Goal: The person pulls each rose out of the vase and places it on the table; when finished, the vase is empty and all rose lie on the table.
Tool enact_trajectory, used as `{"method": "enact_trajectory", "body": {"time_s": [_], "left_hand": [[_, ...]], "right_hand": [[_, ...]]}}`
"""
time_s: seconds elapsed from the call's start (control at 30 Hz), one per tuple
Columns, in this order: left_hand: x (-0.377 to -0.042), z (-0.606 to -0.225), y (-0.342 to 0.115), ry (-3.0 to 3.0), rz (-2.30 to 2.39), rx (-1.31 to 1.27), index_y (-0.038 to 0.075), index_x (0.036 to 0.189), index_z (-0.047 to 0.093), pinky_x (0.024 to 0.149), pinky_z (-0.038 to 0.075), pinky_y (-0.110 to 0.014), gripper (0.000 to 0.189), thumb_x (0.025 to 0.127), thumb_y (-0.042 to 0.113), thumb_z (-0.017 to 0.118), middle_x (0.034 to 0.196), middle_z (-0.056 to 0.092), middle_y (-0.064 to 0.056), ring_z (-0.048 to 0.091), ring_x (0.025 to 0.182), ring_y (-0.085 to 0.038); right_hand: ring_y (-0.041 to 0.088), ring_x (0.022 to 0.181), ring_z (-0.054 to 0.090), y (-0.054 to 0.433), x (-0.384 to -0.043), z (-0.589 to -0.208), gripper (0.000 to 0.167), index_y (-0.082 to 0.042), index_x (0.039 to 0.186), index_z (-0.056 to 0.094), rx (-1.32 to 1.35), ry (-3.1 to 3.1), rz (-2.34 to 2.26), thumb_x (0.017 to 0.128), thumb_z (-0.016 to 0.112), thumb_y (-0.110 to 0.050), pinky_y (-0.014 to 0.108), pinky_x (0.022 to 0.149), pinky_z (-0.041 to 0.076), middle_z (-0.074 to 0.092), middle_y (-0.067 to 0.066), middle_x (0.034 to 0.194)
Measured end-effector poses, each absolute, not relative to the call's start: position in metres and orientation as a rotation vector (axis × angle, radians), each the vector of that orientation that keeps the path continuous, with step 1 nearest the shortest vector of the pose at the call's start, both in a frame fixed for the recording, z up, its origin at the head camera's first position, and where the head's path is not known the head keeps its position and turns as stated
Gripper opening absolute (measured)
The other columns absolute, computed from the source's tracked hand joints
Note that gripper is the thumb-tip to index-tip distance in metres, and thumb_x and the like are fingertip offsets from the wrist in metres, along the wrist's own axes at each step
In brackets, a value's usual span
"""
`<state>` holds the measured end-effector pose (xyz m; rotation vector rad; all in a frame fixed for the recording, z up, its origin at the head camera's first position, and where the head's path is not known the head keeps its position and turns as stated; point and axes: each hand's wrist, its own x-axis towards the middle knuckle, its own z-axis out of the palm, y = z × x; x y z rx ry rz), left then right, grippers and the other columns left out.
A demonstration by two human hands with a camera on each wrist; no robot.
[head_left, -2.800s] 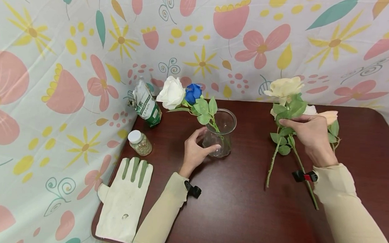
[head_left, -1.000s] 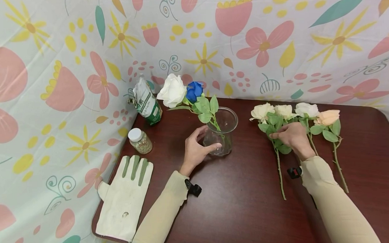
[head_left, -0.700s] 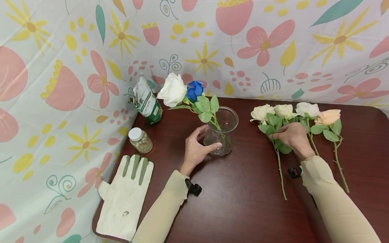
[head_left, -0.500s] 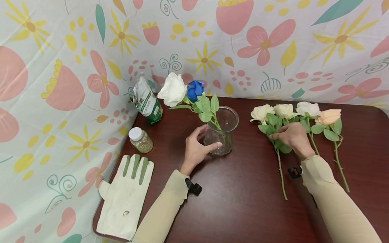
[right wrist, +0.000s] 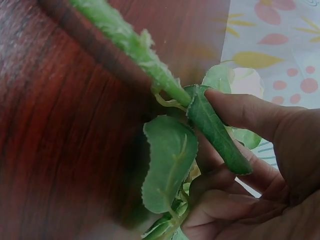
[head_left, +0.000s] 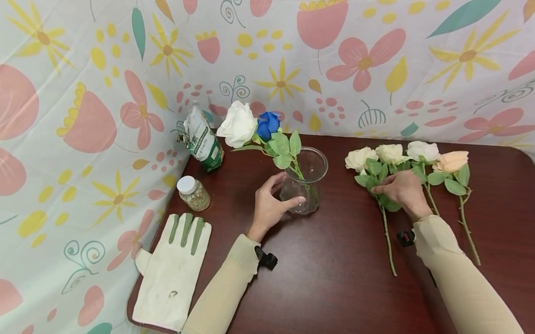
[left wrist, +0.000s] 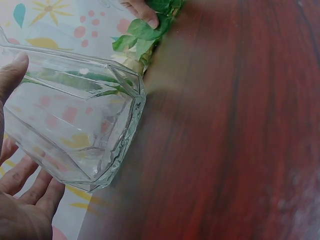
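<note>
My left hand [head_left: 271,203] grips a clear glass vase [head_left: 310,197], thumb on the near side and fingers around the left. In the vase lean a white rose [head_left: 237,124] and a blue rose [head_left: 267,126], heads tilted left past the rim. To the right, my right hand [head_left: 403,189] pinches the leafy stem of the leftmost cream rose [head_left: 360,159], which lies low at the table. In the right wrist view, the thumb presses a green leaf [left wrist: 142,30] [right wrist: 215,132] beside the thorny stem [right wrist: 135,47]. Beside it lie a second cream rose [head_left: 391,154], a white rose [head_left: 423,151] and a peach rose [head_left: 450,161].
On the left of the dark wooden table [head_left: 324,283] lie a white-and-green glove [head_left: 171,273], a lidded jar [head_left: 194,194] and a green-and-white bag [head_left: 203,144]. A flower-printed cloth [head_left: 370,60] hangs behind the table and along its left side.
My right hand has come down and left with the cream rose, which was raised over the others. Lately its head has shifted slightly. My left hand stays on the vase.
</note>
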<state>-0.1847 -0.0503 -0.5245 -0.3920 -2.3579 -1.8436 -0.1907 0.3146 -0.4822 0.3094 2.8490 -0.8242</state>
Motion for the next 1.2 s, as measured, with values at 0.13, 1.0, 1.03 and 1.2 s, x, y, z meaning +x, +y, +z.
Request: {"method": "enact_trajectory", "body": {"time_s": [0.13,1.0,1.03,1.2], "left_hand": [[-0.184,-0.525,-0.05,-2.358,-1.842,-0.388,0.011,0.145,0.067,0.116,0.059,-0.041,0.078,0.077,0.024,0.102,0.143,0.073,-0.011,0.07,0.136,-0.027],[-0.183,-0.525,-0.05,-2.358,-1.851,-0.385,0.012,0.146,0.067,0.115,0.059,-0.043,0.076,0.079,0.023,0.101,0.143,0.073,-0.012,0.069,0.136,-0.028],[-0.183,-0.525,-0.05,-2.359,-1.851,-0.384,0.011,0.146,0.067,0.115,0.059,-0.043,0.076,0.079,0.023,0.1,0.143,0.073,-0.012,0.069,0.136,-0.028],[-0.184,-0.526,-0.05,-2.364,-1.846,-0.384,0.011,0.147,0.066,0.116,0.059,-0.041,0.077,0.078,0.023,0.101,0.144,0.072,-0.011,0.069,0.137,-0.027]], "right_hand": [[0.057,0.113,0.068,0.314,-0.19,-0.483,0.042,0.006,0.106,0.083,0.322,2.842,-0.827,0.09,0.088,-0.032,0.062,0.091,0.061,0.073,0.037,0.126],[0.053,0.103,0.071,0.313,-0.18,-0.478,0.038,0.006,0.105,0.083,0.317,2.946,-0.863,0.091,0.088,-0.029,0.045,0.074,0.058,0.078,0.033,0.114],[0.051,0.101,0.071,0.313,-0.18,-0.477,0.038,0.006,0.106,0.083,0.323,2.948,-0.862,0.092,0.088,-0.03,0.04,0.07,0.056,0.078,0.033,0.113],[0.044,0.097,0.072,0.313,-0.177,-0.471,0.038,0.004,0.108,0.084,0.342,2.951,-0.871,0.095,0.084,-0.032,0.027,0.064,0.047,0.078,0.032,0.116]]}}
